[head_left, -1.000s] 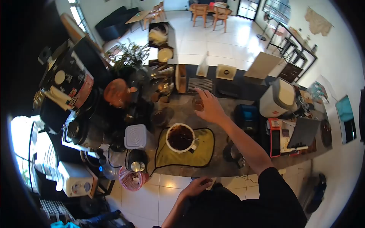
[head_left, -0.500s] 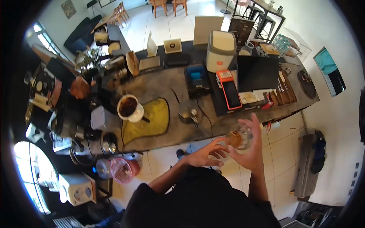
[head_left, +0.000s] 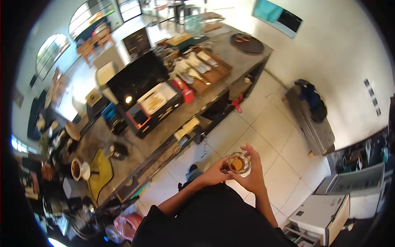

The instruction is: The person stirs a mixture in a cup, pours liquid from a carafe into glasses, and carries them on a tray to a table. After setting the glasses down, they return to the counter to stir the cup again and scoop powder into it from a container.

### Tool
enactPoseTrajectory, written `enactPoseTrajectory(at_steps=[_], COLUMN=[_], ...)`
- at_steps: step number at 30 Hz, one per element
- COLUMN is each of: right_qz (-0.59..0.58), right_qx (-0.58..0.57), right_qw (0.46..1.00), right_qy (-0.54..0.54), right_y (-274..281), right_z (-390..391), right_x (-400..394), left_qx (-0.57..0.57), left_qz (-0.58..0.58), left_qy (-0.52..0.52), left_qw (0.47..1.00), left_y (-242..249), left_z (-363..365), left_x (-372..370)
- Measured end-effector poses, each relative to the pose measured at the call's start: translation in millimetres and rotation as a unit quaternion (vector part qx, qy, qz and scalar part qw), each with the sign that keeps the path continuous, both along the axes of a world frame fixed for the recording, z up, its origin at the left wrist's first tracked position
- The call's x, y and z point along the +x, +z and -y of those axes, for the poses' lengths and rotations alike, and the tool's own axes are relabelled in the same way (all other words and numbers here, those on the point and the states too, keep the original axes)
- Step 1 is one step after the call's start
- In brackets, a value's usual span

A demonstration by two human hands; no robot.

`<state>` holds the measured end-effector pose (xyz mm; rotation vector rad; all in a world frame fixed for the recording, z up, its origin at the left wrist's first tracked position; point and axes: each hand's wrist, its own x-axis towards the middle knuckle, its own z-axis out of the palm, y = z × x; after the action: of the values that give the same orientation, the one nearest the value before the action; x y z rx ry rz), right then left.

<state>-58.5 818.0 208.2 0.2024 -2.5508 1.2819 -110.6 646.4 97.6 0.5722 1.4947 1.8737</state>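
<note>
A round clear glass carafe (head_left: 238, 163) with some brown liquid at its bottom is held in front of my body, over the tiled floor. My right hand (head_left: 253, 178) grips it from the right, thumb below and fingers along the far side. From the left, the curled fingers of my left hand (head_left: 214, 173) rest against the glass; some fingertips are hidden. On the counter at left, a white dripper (head_left: 85, 171) with dark coffee grounds stands by a yellow-green mat (head_left: 101, 175). A metal pot (head_left: 117, 150) sits near the mat.
The long counter (head_left: 131, 158) runs diagonally on my left. It bears a card terminal (head_left: 138, 117), a black monitor (head_left: 138, 78) and a wooden cutlery tray (head_left: 220, 72). A grey bench (head_left: 306, 123) stands along the right wall, and a white-sided cabinet (head_left: 314, 212) is at lower right.
My view has turned to the right, away from the dripper and mat. My left hand has come in against the carafe, its fingers no longer spread. The carafe is still in my right hand.
</note>
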Motion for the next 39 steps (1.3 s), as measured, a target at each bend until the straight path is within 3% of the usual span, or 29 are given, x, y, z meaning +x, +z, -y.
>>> enactPoseTrajectory(at_steps=[5,12,17,19,23,25,28,30,32,34,39], right_qz=[0.028,0.035,0.037,0.017,0.004,0.013,0.039,0.030,0.023,-0.002,-0.019], right_qx=[-0.139,-0.102,-0.103,-0.070,-0.113,-0.112,-0.124,-0.105,-0.105,-0.084,-0.048], right_qw=[0.984,0.981,0.978,0.981,0.974,0.973,0.971,0.978,0.983,0.991,0.999], right_qy=[-0.105,-0.160,-0.180,-0.182,-0.197,-0.199,-0.198,-0.176,-0.149,-0.107,0.006], right_y=[-28,-46,-42,-40,-33,-31,-39,-48,-54,-65,-57], right_z=[-54,-143,-213,-247,-299,-324,-367,-401,-433,-471,-535], right_x=[-16,-84,-154,-188,-244,-275,-320,-358,-391,-434,-542], left_qx=[0.010,0.007,-0.010,0.001,-0.041,-0.065,-0.114,-0.205,-0.214,-0.267,-0.336], left_qz=[-0.011,0.043,-0.019,-0.012,-0.065,-0.038,-0.066,-0.095,-0.113,-0.163,-0.163], left_qy=[-0.034,-0.072,-0.107,-0.125,-0.139,-0.158,-0.106,-0.084,-0.050,0.027,0.184], left_qw=[0.999,0.996,0.994,0.992,0.987,0.984,0.986,0.970,0.969,0.949,0.909], left_y=[-15,-25,-27,0,8,18,-1,-19,-44,-48,-32], left_z=[-67,-168,-240,-271,-322,-340,-368,-384,-403,-424,-462], left_x=[-41,-123,-208,-247,-309,-341,-377,-407,-438,-464,-523])
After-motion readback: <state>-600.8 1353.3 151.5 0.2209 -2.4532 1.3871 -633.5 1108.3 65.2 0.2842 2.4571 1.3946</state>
